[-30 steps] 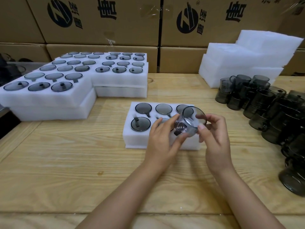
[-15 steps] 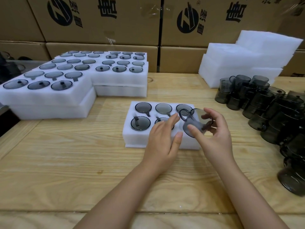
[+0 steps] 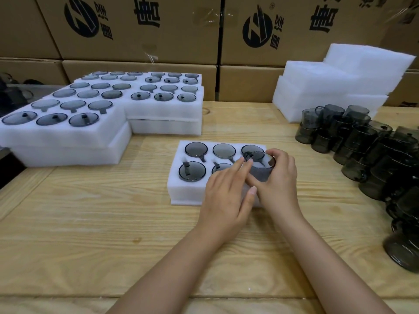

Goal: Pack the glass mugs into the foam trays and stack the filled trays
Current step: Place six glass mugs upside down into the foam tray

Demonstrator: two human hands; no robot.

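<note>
Now, mug (image 3: 260, 171): over the near-right pocket of the foam tray (image 3: 181, 191).
Right hand (image 3: 278, 184): fingers and thumb curled round the mug's side.
Left hand (image 3: 226, 200): fingers almost straight, fingertips touching the mug near its handle, gripping nothing.
Other pockets: mugs already inside.
Loose mugs (image 3: 371, 155): grouped at right, well apart.

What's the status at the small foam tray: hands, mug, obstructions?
Right hand grips smoky grey glass mug over near-right slot of white foam tray. Left hand open, fingers touching the mug. Five slots filled; nothing blocking.
</note>
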